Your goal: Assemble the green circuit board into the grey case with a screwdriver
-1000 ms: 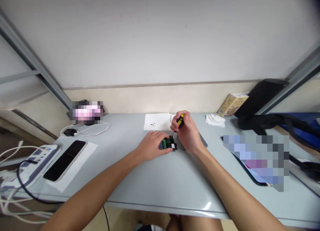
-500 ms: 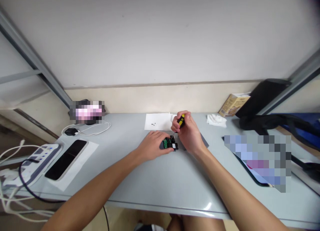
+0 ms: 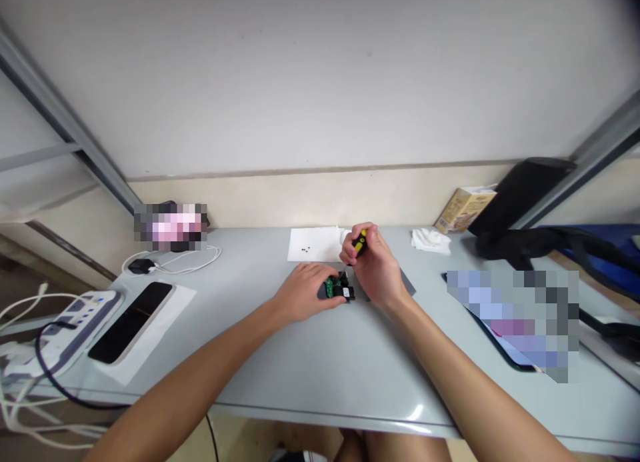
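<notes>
My left hand (image 3: 305, 292) is closed around the left side of a small black device with a bare green circuit board (image 3: 340, 289), steadying it on the table. My right hand (image 3: 373, 262) grips a yellow-and-black screwdriver (image 3: 361, 243), which slants down to the left. The screwdriver's tip is at the device's upper edge; whether it sits in a screw I cannot tell. Behind the device lies a sheet of white paper (image 3: 317, 239) with several tiny dark screws (image 3: 305, 249) on it. A flat dark grey piece (image 3: 407, 282) is partly hidden beneath my right hand.
On the left are a black-screened phone (image 3: 133, 322) on paper, a power strip (image 3: 65, 332) with cables and a black charger (image 3: 143, 266). On the right are crumpled tissue (image 3: 430, 241), a yellow carton (image 3: 465, 209) and a tablet-like object (image 3: 505, 349), partly blurred out.
The screwdriver handle has turned slightly and leans a bit further in my right hand. My left hand still holds the device in the same place; the whole view shifts slightly.
</notes>
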The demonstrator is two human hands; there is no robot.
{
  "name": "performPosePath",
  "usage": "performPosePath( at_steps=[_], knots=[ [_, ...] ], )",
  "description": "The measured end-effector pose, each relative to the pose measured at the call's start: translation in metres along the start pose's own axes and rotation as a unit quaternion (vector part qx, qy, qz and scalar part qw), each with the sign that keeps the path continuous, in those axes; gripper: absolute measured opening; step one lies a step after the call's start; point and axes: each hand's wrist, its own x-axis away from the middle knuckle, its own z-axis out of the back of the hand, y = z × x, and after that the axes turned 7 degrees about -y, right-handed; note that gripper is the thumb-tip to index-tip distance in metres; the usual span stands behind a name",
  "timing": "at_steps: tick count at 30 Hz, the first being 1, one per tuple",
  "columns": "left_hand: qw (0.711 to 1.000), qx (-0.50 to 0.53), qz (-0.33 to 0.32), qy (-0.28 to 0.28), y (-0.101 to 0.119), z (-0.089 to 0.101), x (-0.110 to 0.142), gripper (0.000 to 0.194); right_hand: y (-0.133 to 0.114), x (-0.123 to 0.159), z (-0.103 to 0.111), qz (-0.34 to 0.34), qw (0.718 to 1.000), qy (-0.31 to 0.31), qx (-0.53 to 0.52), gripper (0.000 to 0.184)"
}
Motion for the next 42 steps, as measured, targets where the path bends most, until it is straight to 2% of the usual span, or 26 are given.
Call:
performPosePath(
  at_steps=[26,42],
  knots=[
    [1.000,-0.004,-0.005,0.002,-0.0011,-0.0008,-0.0003,0.036,-0.0015,-0.0013,0.0017,0.010,1.000,0.010,0.001,0.035],
    [0.999,-0.007,-0.017,0.026,-0.0026,-0.0026,0.0003,0.034,0.0002,-0.0021,0.0026,0.029,0.999,0.006,-0.028,0.033]
  ],
)
